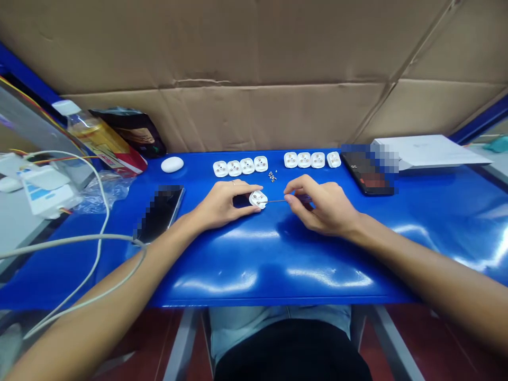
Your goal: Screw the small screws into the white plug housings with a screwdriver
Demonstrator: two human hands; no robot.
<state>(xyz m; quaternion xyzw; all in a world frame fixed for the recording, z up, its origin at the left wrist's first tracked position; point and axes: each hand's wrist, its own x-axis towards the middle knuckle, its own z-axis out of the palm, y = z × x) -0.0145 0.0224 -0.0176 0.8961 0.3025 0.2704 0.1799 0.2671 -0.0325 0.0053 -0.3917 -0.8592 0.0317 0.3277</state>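
Observation:
My left hand [226, 203] pinches a small white plastic housing [258, 199] between thumb and fingers, its open side with metal parts facing up. My right hand [317, 203] is closed around a thin screwdriver [275, 201]. The thin metal shaft points left and its tip meets the housing; the handle is mostly hidden in my fingers. Just behind the housing lies a small heap of screws [272, 177]. Similar white housings stand in two rows further back, a left row [241, 166] and a right row [310, 160].
A white oval object [172, 164] and a phone [161, 214] lie to the left, near a tilted bottle [101, 140]. White cables [101, 227] loop over my left forearm. A black device [367, 172] and a white box [428, 151] sit at right. Cardboard [254, 111] walls the back.

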